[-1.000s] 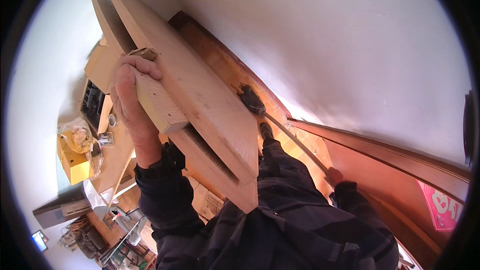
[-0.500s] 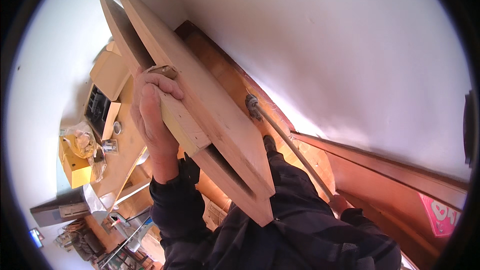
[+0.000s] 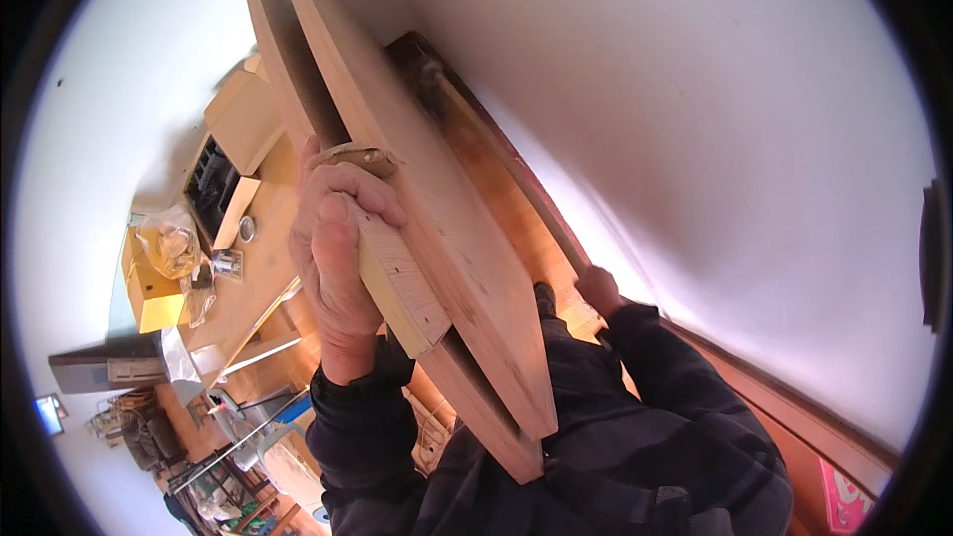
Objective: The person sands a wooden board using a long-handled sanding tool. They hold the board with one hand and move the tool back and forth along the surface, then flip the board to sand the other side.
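Observation:
Two long wooden boards [image 3: 452, 228] stand on edge side by side, tilted in front of me, with a gap between them. My left hand [image 3: 336, 248] is closed round a pale wooden block [image 3: 402, 283] set in that gap. Just beyond my fingers sits a brownish scrap [image 3: 357, 157], whose kind I cannot make out. On the far side of the boards, my right hand [image 3: 599, 288] grips a long wooden-handled mop [image 3: 529, 187]. Its greyish head [image 3: 432, 74] is blurred near the floor corner; the boards partly hide the floor there.
A white wall [image 3: 675, 109] with a dark red baseboard [image 3: 511, 159] rises to the right. To the left is a wooden table [image 3: 260, 248] with an opened cardboard box [image 3: 238, 114], a yellow box [image 3: 154, 288] and plastic bags. A pink sign [image 3: 842, 498] lies low at right.
My right hand has moved forward and left, pushing the mop along the wall into the corner. My left hand keeps its hold; the boards appear shifted slightly right as the view moves.

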Action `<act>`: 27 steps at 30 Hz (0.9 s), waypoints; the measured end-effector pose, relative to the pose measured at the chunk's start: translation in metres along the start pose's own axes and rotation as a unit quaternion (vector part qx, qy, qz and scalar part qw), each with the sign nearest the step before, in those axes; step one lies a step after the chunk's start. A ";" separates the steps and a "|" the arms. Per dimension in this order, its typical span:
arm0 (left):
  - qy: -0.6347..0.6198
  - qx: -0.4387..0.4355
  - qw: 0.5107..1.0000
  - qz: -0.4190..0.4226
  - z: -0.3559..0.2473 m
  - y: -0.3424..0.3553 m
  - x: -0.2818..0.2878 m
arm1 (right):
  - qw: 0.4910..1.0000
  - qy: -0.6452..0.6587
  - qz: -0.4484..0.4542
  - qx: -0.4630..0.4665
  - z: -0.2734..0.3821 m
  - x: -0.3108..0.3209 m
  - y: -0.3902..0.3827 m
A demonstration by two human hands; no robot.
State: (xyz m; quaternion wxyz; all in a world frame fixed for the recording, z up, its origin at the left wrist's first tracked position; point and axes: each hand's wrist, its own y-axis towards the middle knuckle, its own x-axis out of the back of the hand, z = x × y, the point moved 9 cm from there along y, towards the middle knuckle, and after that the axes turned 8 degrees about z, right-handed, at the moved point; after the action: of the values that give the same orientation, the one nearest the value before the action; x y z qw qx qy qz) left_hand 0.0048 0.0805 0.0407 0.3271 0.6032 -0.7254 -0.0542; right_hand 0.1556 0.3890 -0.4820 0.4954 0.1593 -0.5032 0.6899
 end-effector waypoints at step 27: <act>-0.043 -0.020 0.998 0.051 0.011 -0.005 0.000 | 0.952 0.234 0.099 -0.168 -0.065 -0.112 -0.121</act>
State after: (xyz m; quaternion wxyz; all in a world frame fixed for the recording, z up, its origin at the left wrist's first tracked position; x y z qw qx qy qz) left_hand 0.0027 0.0758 0.0295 0.3099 0.5559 -0.7673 -0.0784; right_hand 0.3272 0.3857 -0.5263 0.5486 -0.1432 -0.4950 0.6584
